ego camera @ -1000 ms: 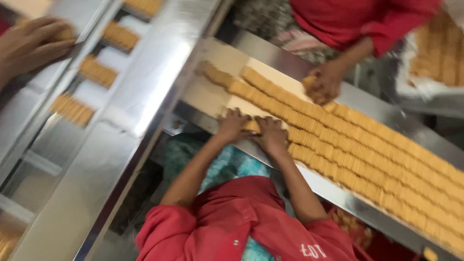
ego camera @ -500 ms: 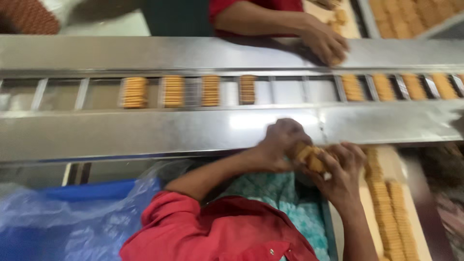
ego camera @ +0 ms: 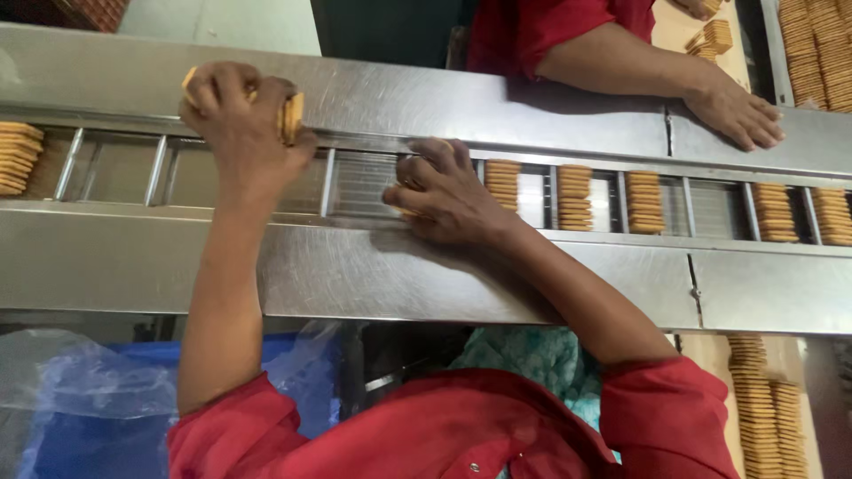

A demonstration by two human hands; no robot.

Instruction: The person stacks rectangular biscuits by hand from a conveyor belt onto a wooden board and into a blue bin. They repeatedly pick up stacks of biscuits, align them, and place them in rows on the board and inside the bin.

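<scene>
My left hand: upper left of frame, fist closed, arm extended. My right hand: centre, fingers curled, palm down.

Half a second back both hands meet over one stack of biscuits at the near edge of the steel conveyor; now they are apart. The left hand is up over the channel, gripping a biscuit stack. The right hand now presses into a channel slot, where biscuits barely show under it.
</scene>
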